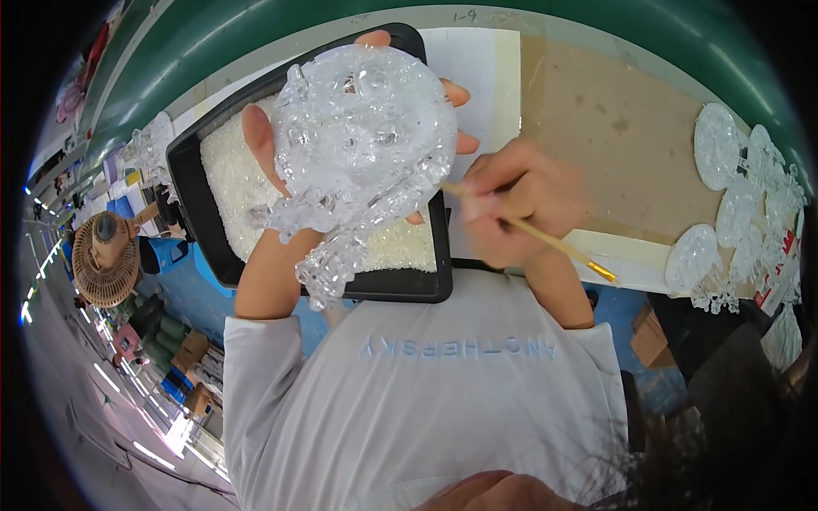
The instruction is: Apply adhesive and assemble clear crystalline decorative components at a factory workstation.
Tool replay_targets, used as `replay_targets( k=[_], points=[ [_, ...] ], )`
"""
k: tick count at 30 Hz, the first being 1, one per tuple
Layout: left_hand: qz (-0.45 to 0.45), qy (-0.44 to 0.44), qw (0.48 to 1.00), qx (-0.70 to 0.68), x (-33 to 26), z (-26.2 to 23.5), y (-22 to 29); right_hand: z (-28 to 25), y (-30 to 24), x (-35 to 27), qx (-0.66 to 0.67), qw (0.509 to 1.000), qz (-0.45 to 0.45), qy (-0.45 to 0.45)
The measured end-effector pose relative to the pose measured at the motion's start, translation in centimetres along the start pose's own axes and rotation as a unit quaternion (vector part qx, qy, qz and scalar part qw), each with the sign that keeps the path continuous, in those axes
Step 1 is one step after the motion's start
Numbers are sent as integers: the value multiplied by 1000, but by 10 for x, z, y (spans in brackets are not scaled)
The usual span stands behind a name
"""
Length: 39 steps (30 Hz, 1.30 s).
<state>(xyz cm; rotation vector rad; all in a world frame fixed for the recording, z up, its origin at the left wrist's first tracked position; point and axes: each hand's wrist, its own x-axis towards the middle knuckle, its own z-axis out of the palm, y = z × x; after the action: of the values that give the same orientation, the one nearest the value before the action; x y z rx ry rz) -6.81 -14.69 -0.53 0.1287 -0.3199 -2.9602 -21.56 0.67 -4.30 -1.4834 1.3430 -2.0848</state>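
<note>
My left hand (260,143) holds up a clear, glass-like ornament (366,119) from beneath. The piece has a round, bumpy disc and knobbly clear branches hanging toward me. Most of the palm is hidden behind it, while the thumb and fingertips show around its rim. My right hand (521,200), slightly blurred, pinches a thin wooden paintbrush (558,245). The gold-coloured end of the brush points away to the lower right, and its bare wooden end is at the ornament's right edge; whether it touches cannot be told. Below the ornament stands a black tray (209,213) of clear granules (230,175).
Several similar clear ornaments (717,146) lie at the right end of the table, by a brown board (613,128). White sheets (477,85) lie beside the tray. More clear pieces (153,145) are at the left. A brown fan (105,260) stands beyond the table at left.
</note>
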Motion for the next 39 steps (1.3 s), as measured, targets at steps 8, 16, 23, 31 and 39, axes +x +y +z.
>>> replay_targets(
  k=[8,16,23,31,39],
  points=[
    [5,-1,1000,-3,-1,-1,-2,-1,-1,-5,36,999,19,-18],
    [13,-17,1000,15,0,-5,-4,4,-5,-8,43,998,49,10],
    [10,-34,999,19,6,-4,-3,4,-2,-5,28,999,26,23],
    [-2,-33,999,18,3,-4,2,5,-3,-5,30,999,27,21],
    [13,-30,999,13,3,-5,-4,6,-4,-1,-10,997,37,64]
  ],
)
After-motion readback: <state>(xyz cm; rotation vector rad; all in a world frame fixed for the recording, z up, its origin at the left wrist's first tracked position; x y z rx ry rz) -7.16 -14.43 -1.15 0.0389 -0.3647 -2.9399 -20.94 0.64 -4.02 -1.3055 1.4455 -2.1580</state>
